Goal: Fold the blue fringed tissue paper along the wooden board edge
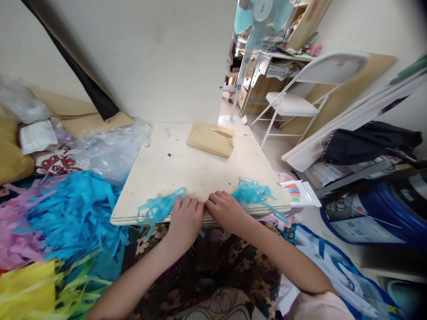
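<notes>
Both hands meet at the near edge of a low cream table. My left hand and my right hand pinch the middle of a blue tissue-paper fringe between curled fingers. One tasselled end of the fringe spreads to the left of my left hand. The other tasselled end fans out to the right of my right hand. The stretch between the hands is hidden by the fingers.
A brown paper packet lies at the table's far side. Piles of blue, pink and yellow fringe and a clear plastic bag crowd the left. A white folding chair, a fan and leaning boards stand at right.
</notes>
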Available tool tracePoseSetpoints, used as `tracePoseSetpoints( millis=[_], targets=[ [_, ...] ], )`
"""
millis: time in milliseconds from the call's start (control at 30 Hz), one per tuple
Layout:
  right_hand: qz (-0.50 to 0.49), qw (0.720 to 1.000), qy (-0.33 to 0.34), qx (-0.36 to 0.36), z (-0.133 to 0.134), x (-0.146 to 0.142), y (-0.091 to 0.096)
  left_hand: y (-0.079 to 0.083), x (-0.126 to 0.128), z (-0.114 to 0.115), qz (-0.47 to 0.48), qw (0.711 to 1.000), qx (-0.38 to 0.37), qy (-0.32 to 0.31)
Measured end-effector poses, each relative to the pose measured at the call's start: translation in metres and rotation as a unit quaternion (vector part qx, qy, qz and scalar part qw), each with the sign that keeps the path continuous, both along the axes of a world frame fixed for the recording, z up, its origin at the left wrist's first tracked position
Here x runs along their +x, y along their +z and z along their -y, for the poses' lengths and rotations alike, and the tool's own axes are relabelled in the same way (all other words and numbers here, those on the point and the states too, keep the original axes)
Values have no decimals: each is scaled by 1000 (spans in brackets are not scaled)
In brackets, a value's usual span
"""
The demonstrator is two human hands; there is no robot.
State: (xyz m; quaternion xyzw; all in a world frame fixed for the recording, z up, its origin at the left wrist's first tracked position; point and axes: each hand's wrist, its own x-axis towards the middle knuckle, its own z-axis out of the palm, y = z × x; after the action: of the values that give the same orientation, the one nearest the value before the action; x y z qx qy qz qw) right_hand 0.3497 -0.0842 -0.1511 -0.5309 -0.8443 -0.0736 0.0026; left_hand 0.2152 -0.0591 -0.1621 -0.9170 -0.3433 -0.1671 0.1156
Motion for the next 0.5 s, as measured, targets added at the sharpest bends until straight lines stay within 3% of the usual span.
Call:
tracePoseSetpoints(
  millis=[233, 367, 500],
  targets=[
    [53, 998, -38, -6, 2, 23, 4, 8, -1, -4, 11, 1000, -27, 6],
    [58, 998, 2, 4, 3, 35, 6, 8, -2, -5, 18, 999, -43, 1],
    [15, 999, 41, -6, -3, 30, 4, 6, -3, -4, 13, 999, -43, 1]
  ],
)
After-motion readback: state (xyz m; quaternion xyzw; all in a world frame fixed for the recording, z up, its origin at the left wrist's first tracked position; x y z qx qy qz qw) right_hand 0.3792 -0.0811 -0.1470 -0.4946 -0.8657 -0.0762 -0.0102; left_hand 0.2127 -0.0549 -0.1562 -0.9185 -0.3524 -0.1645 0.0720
